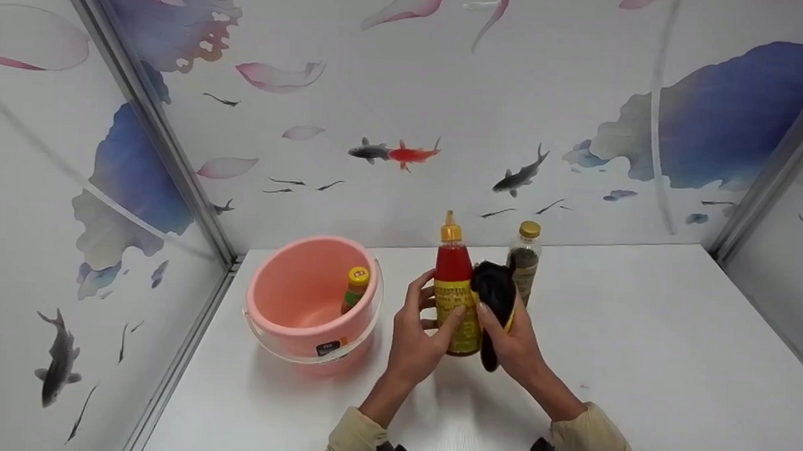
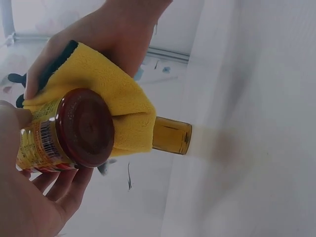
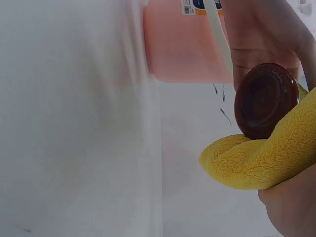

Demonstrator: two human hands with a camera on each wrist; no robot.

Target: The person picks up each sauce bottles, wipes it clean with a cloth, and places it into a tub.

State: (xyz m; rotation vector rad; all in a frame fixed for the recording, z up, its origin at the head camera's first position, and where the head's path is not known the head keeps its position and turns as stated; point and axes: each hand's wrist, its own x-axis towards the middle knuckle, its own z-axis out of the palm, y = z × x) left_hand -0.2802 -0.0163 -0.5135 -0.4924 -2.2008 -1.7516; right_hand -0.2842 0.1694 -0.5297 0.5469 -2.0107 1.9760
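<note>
My left hand [image 1: 414, 336] grips a squeeze bottle of red sauce [image 1: 454, 267] with a yellow label and yellow nozzle cap, raised above the table and nearly upright. In my right hand [image 1: 523, 346] is a folded cloth [image 1: 495, 287], black on one face and fluffy yellow on the other. The cloth [image 2: 111, 89] touches the bottle's side in the left wrist view, near its dark red base [image 2: 88, 129]. Behind the right hand stands a glass bottle [image 1: 526, 260] with a gold cap and dark contents; that hand partly hides it.
To the left, a pink bucket [image 1: 285, 318] with a white handle stands on the white table [image 1: 644, 354]. Inside it is a small yellow-capped bottle [image 1: 356, 287]. Printed panels [image 1: 406, 85] with fish and petals close off the back and sides.
</note>
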